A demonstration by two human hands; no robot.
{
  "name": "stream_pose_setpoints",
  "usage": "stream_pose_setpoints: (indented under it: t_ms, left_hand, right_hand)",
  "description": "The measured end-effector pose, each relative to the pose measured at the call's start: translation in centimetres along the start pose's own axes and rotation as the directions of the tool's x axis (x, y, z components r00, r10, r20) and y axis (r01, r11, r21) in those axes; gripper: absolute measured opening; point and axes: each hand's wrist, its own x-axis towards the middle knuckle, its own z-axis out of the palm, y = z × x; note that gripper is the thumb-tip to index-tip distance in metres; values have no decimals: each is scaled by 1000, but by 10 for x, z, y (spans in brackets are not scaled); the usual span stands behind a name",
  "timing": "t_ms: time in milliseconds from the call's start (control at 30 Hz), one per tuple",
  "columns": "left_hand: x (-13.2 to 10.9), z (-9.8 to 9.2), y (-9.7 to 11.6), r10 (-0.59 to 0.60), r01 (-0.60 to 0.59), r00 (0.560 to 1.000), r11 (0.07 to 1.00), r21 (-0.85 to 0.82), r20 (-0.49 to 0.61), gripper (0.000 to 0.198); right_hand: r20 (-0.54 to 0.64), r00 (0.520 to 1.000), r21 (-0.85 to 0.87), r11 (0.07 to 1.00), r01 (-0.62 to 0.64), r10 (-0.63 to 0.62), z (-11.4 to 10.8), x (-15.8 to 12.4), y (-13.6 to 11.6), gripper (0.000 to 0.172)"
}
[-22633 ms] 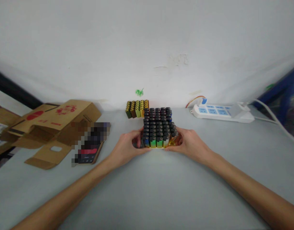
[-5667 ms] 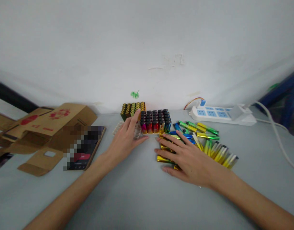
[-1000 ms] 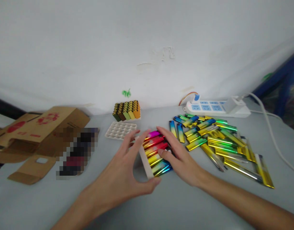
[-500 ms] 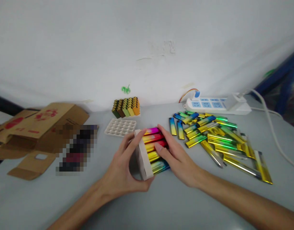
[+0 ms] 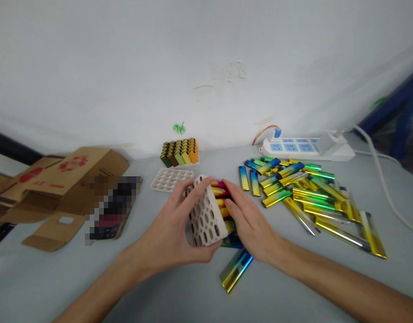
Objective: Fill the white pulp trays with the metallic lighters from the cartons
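My left hand (image 5: 174, 229) grips a white slotted tray (image 5: 206, 215), tilted so that its holed face shows. Shiny multicoloured lighters (image 5: 221, 202) stick out of the tray's right side, red and yellow at the top, darker blue below. My right hand (image 5: 252, 220) is wrapped round these lighters from the right, its fingers partly hidden behind them. A single blue and gold lighter (image 5: 236, 271) lies on the table just below my hands.
A pile of shiny lighters (image 5: 294, 184) lies right, before a white power strip (image 5: 304, 148). Behind my hands are an unfilled white tray (image 5: 172, 179) and a block of upright lighters (image 5: 180, 152). Left are an open cardboard box (image 5: 68, 179) and a pixelated dark object (image 5: 115, 208).
The held tray has turned so its holed face shows more. One blue and gold lighter now lies on the table below my hands. The view has shifted slightly.
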Motion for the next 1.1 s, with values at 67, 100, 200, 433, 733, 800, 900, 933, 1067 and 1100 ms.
stream_pose_setpoints:
  t_ms: [67, 100, 200, 433, 733, 800, 900, 933, 1067, 1100]
  left_hand:
    - [-2, 6, -3, 8, -9, 1000, 1000, -24, -30, 107]
    - [-3, 9, -5, 11, -13, 999, 999, -36, -46, 107]
    - [-5, 17, -10, 26, -31, 996, 997, -64, -87, 107]
    - [-10, 24, -20, 48, -58, 992, 995, -77, -118, 108]
    - [-10, 27, -28, 22, -39, 993, 987, -153, -112, 99]
    - [-11, 26, -29, 20, -36, 994, 988, -149, -107, 99]
    - [-13, 26, -32, 22, -37, 994, 988, -150, -104, 99]
    - [-14, 26, -32, 19, -34, 995, 988, -150, -102, 98]
    - [-15, 26, -34, 13, -25, 996, 989, -146, -85, 98]
    - [-15, 25, -34, 15, -26, 997, 989, -148, -79, 98]
  right_hand:
    - [-11, 1000, -16, 1000, 5, -5, 0, 1, 0, 58]
    - [-11, 1000, -25, 1000, 6, -7, 0, 1, 0, 58]
    - [-11, 1000, -60, 998, 16, -17, 0, 2, -1, 58]
    - [7, 998, -141, 988, 61, -60, -7, 6, -3, 56]
    - [10, 996, -193, 977, 93, -93, -14, 12, -2, 47]
    - [5, 996, -197, 976, 89, -90, -15, 12, -2, 49]
    - [11, 995, -221, 971, 95, -95, -17, 12, -2, 54]
    - [15, 995, -233, 968, 97, -96, -18, 12, -1, 54]
    - [11, 994, -274, 956, 108, -109, -20, 13, 1, 53]
    - [7, 993, -288, 950, 117, -120, -20, 13, 1, 53]
